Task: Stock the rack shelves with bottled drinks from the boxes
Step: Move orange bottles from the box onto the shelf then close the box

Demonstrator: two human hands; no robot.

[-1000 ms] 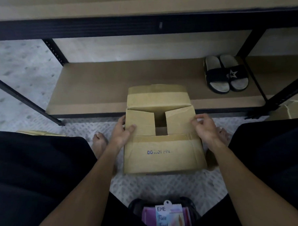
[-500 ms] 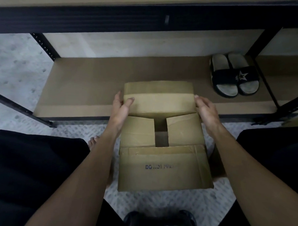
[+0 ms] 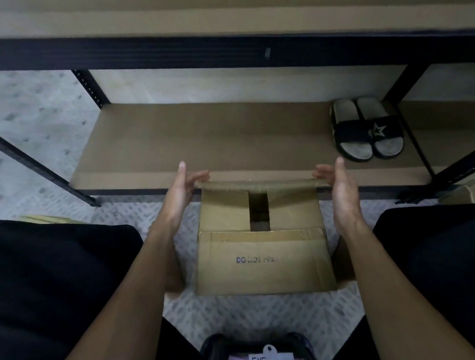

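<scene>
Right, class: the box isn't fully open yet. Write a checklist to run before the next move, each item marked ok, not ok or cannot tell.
1. Far flap up: ok; left hand and right hand touch its ends.
2. Inner flaps open: not ok; both lie flat, a gap between.
3. Bottles inside: cannot tell; the gap is dark.
4. Shelf room behind the box: ok; bare board.
5. Slippers out of the way: ok; at the shelf's right end.

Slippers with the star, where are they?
In the head view, the black slippers sit side by side on the rack's bottom shelf at its right end, beyond the cardboard box.
</scene>
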